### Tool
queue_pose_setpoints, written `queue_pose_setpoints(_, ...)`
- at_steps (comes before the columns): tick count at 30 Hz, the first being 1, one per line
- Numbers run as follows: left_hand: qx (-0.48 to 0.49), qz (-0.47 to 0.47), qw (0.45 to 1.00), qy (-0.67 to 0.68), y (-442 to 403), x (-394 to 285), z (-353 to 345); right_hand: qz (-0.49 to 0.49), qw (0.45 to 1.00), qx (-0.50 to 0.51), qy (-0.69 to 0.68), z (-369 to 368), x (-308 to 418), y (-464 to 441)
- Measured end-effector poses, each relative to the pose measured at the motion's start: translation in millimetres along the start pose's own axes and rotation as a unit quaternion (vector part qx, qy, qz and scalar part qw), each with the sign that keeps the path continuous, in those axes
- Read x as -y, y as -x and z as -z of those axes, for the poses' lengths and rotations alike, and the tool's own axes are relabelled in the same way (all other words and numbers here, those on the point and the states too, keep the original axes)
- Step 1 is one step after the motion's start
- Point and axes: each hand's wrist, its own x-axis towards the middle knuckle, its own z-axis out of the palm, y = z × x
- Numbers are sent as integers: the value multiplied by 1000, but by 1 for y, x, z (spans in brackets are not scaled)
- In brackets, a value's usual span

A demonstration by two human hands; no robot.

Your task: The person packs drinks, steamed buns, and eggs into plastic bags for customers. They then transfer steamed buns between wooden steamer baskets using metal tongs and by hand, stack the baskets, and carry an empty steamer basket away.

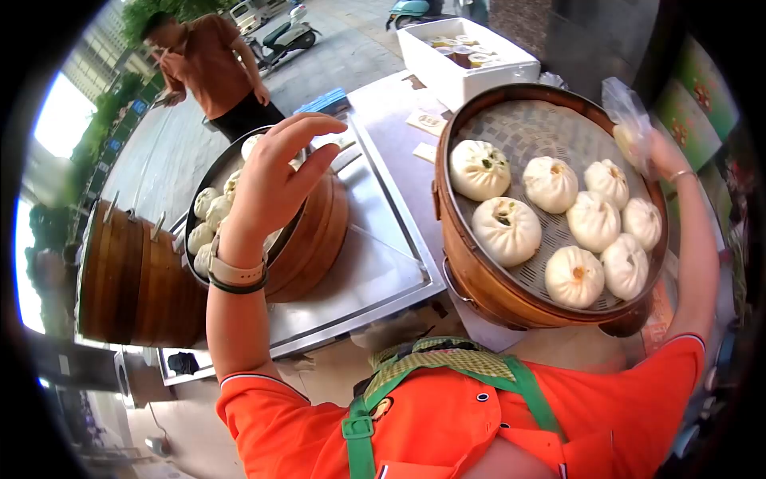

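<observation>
My left hand point(275, 176) is raised over a bamboo steamer point(315, 239) of small white buns point(217, 211). Its fingers are spread and hold nothing; the hand hides part of that steamer. At the far right my right hand point(664, 153) grips a clear plastic bag point(626, 104), with something pale, perhaps a bun, inside it. This hand is beside the rim of a large round steamer point(451, 231). Several pleated steamed buns point(593, 221) sit on its perforated liner point(527, 120); the larger ones point(506, 231) at the left show green filling.
A white foam box point(471, 84) with several lidded cups stands behind the large steamer. Stacked bamboo steamers point(140, 279) stand at the left. A metal counter point(375, 239) lies between the steamers. Beyond it are a person point(211, 68) in a brown shirt and a parked scooter point(283, 38).
</observation>
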Motion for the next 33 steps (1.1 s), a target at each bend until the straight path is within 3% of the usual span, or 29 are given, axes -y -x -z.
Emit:
queue_pose_setpoints(1,-38,19,999,33,22,16,9,17,984,30,-175,18,-27,-17)
queue_pose_setpoints(2,-44,74,996,35,46,25,23,2,962,-19,-273,30,-35,-21)
queue_pose_setpoints(4,-81,149,984,50,90,41,47,52,951,-21,-304,37,-11,-41)
queue_pose_setpoints(6,-130,212,965,88,125,63,82,128,981,-30,-141,5,77,-23)
queue_pose_setpoints(8,-198,235,940,145,148,87,112,207,977,-45,-15,-39,161,1)
queue_pose_setpoints(10,-254,274,912,166,164,114,138,331,943,-31,25,-110,248,11)
queue_pose_setpoints(13,-239,237,927,166,180,147,155,461,884,-24,74,-246,362,-2)
queue_pose_setpoints(14,-221,224,934,171,186,158,157,473,870,-45,132,-292,390,-13)
queue_pose_setpoints(15,-214,235,931,178,192,165,158,524,822,-91,202,-345,407,-47)
queue_pose_setpoints(16,-194,256,931,176,201,170,160,525,821,-82,209,-392,431,-54)
queue_pose_setpoints(17,-175,273,930,172,209,176,162,478,860,-32,176,-433,450,-64)
queue_pose_setpoints(19,-152,290,927,182,234,189,163,425,888,25,172,-501,481,-76)
queue_pose_setpoints(22,-128,295,930,176,274,208,168,370,889,42,265,-585,486,-103)
queue_pose_setpoints(26,-117,326,924,163,319,216,185,355,906,17,229,-591,471,-96)
queue_pose_setpoints(28,-133,333,918,167,332,218,193,359,899,50,244,-585,464,-95)
queue_pose_setpoints(33,-135,307,925,181,333,227,198,308,918,56,245,-607,478,-106)
